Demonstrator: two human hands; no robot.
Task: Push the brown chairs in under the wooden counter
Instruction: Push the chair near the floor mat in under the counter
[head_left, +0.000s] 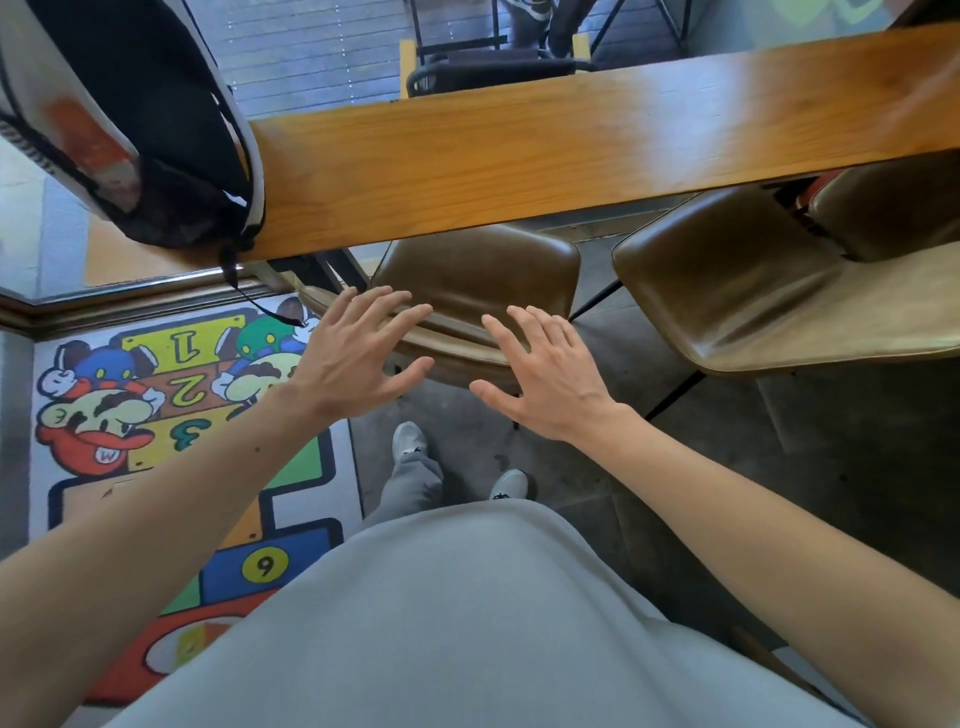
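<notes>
A long wooden counter (545, 150) runs across the upper view. A brown leather chair (483, 275) stands partly under its near edge, right in front of me. My left hand (358, 358) and my right hand (540, 374) are both open with fingers spread, hovering over the chair's backrest top, the left at its left end, the right nearer the middle. I cannot tell whether they touch it. A second brown chair (737, 291) stands to the right, further out from the counter. A third brown chair (893, 208) shows at the far right, mostly under the counter.
A black and white backpack (140, 124) lies on the counter's left end, hanging over its edge. A colourful hopscotch mat (171, 415) covers the floor on the left. My feet (410, 441) stand on dark tiles behind the chair. Black chairs (493, 67) stand beyond the counter.
</notes>
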